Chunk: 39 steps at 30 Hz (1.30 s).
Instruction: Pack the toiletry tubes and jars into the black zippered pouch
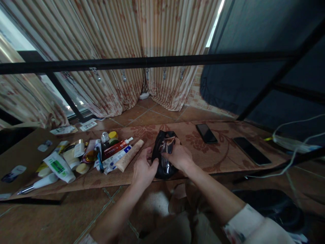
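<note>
- Head view: the right hand [180,157] grasps a shiny clear-and-brown item [168,145] over the black pouch [158,142]; how deep the item sits inside, I cannot tell.
- The left hand [145,168] is at the pouch's left edge, fingers bent, thumb against the dark fabric; whether it pinches the material or only steadies it, I cannot tell.
- The pouch lies near the front edge of the cloth-covered bench [223,154], so a hard push or tug toward the body could tip it off.
- Its soft sides could fold inward and catch the item, especially if the left hand lets the edge slacken.
- The item's smooth, glossy surface could slip from the fingertips if the hold is loose.
- Just beside the left hand lies a beige tube [130,156]; a leftward sweep of the wrist could knock it into the red bottle [115,148] beyond.
- The nearer phone [206,133] lies clear of the right hand, so a bump there seems unlikely.
</note>
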Available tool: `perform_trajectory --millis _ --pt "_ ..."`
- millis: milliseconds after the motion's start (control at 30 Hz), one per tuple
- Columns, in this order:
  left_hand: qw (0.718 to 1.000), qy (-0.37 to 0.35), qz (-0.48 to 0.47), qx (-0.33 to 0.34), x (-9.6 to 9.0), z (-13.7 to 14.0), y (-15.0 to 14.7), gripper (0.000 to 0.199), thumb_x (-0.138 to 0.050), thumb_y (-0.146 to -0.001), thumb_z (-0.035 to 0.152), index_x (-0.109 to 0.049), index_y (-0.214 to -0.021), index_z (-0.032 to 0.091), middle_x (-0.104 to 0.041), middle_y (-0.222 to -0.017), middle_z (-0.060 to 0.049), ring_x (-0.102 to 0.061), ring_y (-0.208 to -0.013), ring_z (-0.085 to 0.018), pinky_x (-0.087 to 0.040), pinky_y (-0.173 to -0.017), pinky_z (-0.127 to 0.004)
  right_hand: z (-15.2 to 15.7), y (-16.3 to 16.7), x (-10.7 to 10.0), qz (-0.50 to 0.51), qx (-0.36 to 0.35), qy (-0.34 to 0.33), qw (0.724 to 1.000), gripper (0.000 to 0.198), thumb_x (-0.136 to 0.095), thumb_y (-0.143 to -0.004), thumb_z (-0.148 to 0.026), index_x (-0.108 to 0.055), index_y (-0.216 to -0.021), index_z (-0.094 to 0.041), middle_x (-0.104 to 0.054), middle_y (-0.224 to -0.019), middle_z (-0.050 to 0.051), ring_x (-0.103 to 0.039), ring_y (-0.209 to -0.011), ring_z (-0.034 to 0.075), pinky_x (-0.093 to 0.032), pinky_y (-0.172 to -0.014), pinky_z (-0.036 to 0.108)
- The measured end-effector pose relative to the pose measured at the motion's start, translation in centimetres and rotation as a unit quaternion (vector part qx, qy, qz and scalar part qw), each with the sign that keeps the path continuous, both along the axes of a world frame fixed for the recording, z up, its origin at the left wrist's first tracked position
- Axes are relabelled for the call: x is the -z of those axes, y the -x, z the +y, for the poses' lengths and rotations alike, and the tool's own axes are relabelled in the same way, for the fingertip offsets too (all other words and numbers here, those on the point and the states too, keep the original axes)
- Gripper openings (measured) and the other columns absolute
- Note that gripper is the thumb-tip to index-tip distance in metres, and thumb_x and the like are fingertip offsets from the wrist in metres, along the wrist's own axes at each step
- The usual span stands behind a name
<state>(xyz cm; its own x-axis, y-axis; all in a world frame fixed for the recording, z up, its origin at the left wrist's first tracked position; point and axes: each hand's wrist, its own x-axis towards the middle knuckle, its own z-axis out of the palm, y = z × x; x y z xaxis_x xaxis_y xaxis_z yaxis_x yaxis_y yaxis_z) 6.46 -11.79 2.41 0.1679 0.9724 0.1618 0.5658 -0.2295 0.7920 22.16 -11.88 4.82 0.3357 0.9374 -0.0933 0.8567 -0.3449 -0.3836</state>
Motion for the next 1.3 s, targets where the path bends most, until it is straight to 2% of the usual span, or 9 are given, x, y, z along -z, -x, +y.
perform_trajectory --millis 233,367,533,700,800,933,1033,1200,1300 --pt "1.0 -0.005 0.01 -0.01 0.4 0.1 0.4 0.041 -0.058 -0.078 0.028 -0.052 -0.117 0.018 -0.065 -0.112 -0.009 -0.065 -0.088 -0.019 -0.053 -0.076 -0.033 -0.1 -0.7 0.4 0.001 -0.082 -0.006 0.997 0.044 -0.058 -0.079 -0.042 -0.05 -0.117 -0.02 -0.07 -0.092 0.009 -0.065 -0.092 0.026 -0.043 -0.074 0.032" --pt "1.0 -0.01 0.003 -0.007 0.8 0.1 0.6 0.04 -0.056 -0.08 0.031 -0.051 -0.117 0.018 -0.065 -0.111 -0.009 -0.065 -0.091 -0.019 -0.053 -0.079 -0.033 0.2 -1.6 0.1 0.062 -0.075 -0.073 0.993 0.035 -0.055 -0.082 -0.033 -0.054 -0.116 -0.023 -0.07 -0.088 0.003 -0.065 -0.088 0.021 -0.042 -0.075 0.029" --pt "1.0 -0.017 0.008 -0.005 1.4 0.3 1.2 0.037 -0.052 -0.082 0.028 -0.05 -0.118 0.018 -0.064 -0.11 -0.008 -0.063 -0.096 -0.02 -0.052 -0.085 -0.035 0.4 -2.5 0.0 0.101 -0.028 -0.182 0.978 0.036 -0.056 -0.081 -0.031 -0.056 -0.115 -0.021 -0.064 -0.103 0.004 -0.06 -0.092 0.018 -0.043 -0.081 0.029" --pt "0.981 -0.151 0.115 -0.037 -0.3 0.3 1.4 0.05 -0.051 -0.071 0.008 -0.05 -0.12 0.016 -0.054 -0.126 -0.011 -0.048 -0.12 -0.026 -0.038 -0.104 -0.042 0.2 -2.1 0.2 0.081 -0.017 -0.188 0.979 0.047 -0.059 -0.077 -0.036 -0.053 -0.119 -0.017 -0.057 -0.112 0.01 -0.051 -0.108 0.025 -0.039 -0.093 0.037" --pt "0.963 -0.187 0.192 0.029 -2.6 0.8 0.1 0.047 -0.047 -0.071 0.005 -0.053 -0.116 0.018 -0.058 -0.119 -0.009 -0.05 -0.116 -0.025 -0.039 -0.102 -0.039 0.2 -1.5 0.3 0.097 -0.006 -0.195 0.976 0.051 -0.061 -0.073 -0.028 -0.05 -0.122 -0.015 -0.052 -0.117 0.013 -0.046 -0.114 0.027 -0.037 -0.098 0.04" --pt "0.929 -0.103 0.322 0.15 -4.4 2.9 -3.0 0.029 -0.044 -0.08 0.012 -0.056 -0.106 0.02 -0.064 -0.099 -0.007 -0.062 -0.09 -0.021 -0.048 -0.081 -0.032 0.5 -0.8 0.9 0.156 -0.012 -0.243 0.957 0.052 -0.055 -0.068 -0.01 -0.051 -0.119 -0.017 -0.049 -0.115 0.01 -0.054 -0.104 0.022 -0.044 -0.092 0.035" --pt "0.892 -0.058 0.392 0.216 -3.8 5.3 -5.0 0.026 -0.041 -0.086 0.019 -0.055 -0.107 0.017 -0.063 -0.104 -0.011 -0.062 -0.095 -0.022 -0.048 -0.081 -0.031 0.6 -0.8 1.4 0.177 -0.031 -0.265 0.947 0.053 -0.051 -0.064 -0.003 -0.053 -0.115 -0.017 -0.049 -0.111 0.009 -0.058 -0.093 0.018 -0.049 -0.085 0.033" --pt "0.868 -0.026 0.421 0.261 -2.0 8.6 -6.1 0.04 -0.054 -0.081 0.027 -0.051 -0.118 0.015 -0.059 -0.111 -0.014 -0.061 -0.099 -0.023 -0.048 -0.084 -0.03 0.6 -1.1 1.7 0.196 -0.043 -0.268 0.942 0.05 -0.049 -0.063 -0.002 -0.055 -0.111 -0.017 -0.049 -0.11 0.007 -0.059 -0.088 0.015 -0.051 -0.083 0.029" --pt "0.851 -0.011 0.431 0.3 -1.6 9.5 -5.9 0.04 -0.062 -0.075 0.027 -0.056 -0.113 0.016 -0.058 -0.113 -0.013 -0.061 -0.1 -0.023 -0.048 -0.086 -0.028 0.5 -1.2 1.7 0.196 -0.047 -0.261 0.944 0.05 -0.049 -0.063 -0.002 -0.055 -0.111 -0.016 -0.049 -0.11 0.007 -0.059 -0.088 0.014 -0.051 -0.081 0.028"
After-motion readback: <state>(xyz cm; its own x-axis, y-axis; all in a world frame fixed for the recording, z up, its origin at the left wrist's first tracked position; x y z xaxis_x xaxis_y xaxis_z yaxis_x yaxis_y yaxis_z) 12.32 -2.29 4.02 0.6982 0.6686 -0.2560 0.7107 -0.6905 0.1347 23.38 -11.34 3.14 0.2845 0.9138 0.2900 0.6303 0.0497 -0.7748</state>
